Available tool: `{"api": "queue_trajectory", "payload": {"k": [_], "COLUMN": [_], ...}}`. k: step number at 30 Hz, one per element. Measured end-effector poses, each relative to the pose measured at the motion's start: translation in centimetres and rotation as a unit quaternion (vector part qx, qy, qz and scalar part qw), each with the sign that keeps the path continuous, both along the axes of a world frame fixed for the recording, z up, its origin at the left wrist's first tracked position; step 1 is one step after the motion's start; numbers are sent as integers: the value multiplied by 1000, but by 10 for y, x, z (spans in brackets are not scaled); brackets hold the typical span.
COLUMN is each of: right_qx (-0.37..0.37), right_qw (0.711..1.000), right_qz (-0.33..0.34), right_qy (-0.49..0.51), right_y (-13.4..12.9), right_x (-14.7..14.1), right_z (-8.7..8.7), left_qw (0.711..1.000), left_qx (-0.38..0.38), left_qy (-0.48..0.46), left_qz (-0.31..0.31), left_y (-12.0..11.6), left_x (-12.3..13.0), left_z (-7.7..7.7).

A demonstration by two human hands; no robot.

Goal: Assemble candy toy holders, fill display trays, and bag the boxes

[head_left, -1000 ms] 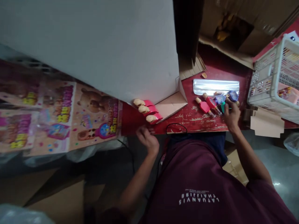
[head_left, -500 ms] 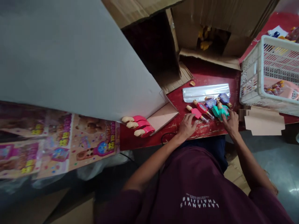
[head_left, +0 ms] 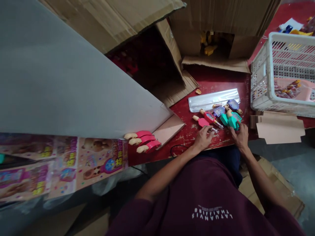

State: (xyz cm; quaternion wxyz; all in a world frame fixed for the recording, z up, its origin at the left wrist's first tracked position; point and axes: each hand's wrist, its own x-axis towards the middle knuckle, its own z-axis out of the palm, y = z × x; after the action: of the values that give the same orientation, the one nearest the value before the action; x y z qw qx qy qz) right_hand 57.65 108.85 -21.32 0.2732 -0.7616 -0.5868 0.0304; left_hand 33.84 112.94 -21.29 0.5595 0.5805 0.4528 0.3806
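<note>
My left hand [head_left: 203, 139] is closed at the near end of a pink toy [head_left: 203, 122] with a tan animal-head top, its fingertips at a clear tube [head_left: 214, 130]. With my right hand [head_left: 240, 135] I grip the lower edge of a green toy [head_left: 232, 122] of similar shape. Between the hands lies a red toy [head_left: 210, 116] with a clear tube. Behind them, purple toys [head_left: 232, 104] rest against a stack of clear plastic bags [head_left: 214, 99]. The fingers partly cover the toys they touch.
Several pink toys [head_left: 147, 146] lie at the left beside a large pale board [head_left: 81, 85]. Open cardboard boxes [head_left: 206, 19] stand at the back. A white plastic crate [head_left: 261, 77] holding packed items is on the right, near flat cardboard pieces [head_left: 280, 127]. Printed cards [head_left: 98, 177] lie far left.
My left hand has moved right, its fingers closing at the pink toy's clear tube. My right hand has stayed at the green toy, which has turned slightly. The camera view has shifted a little.
</note>
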Motion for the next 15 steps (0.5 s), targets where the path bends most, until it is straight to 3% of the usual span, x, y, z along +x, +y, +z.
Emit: {"api": "queue_trajectory", "payload": {"k": [2,4,6,8,10,13,15], "right_qx": [68,111,101,80,89,114,20], "right_qw": [997,988,976,971,978,990,984], "right_qz": [23,98,191,226,188,56,-52], "right_qy": [28,42,36,12,-15,-63,-167], "right_y": [-8,-19,-24,-13,14,77,119], "right_x": [-16,-37,-50,-42,-3,95,158], "right_z": [16,39,64,91,119,165,187], "left_qw": [989,948,902,882,875,871,868], "left_qx": [-106,-221,-299,-335,-352,-365,-371], "left_qy": [-103,-230,-311,-329,-324,-323,-324], "left_qz": [15,-5,-2,37,67,60,61], "left_y": [3,6,9,13,18,25,28], "left_x": [7,19,30,37,37,30,23], "left_z": [10,24,40,52,58,59,60]}}
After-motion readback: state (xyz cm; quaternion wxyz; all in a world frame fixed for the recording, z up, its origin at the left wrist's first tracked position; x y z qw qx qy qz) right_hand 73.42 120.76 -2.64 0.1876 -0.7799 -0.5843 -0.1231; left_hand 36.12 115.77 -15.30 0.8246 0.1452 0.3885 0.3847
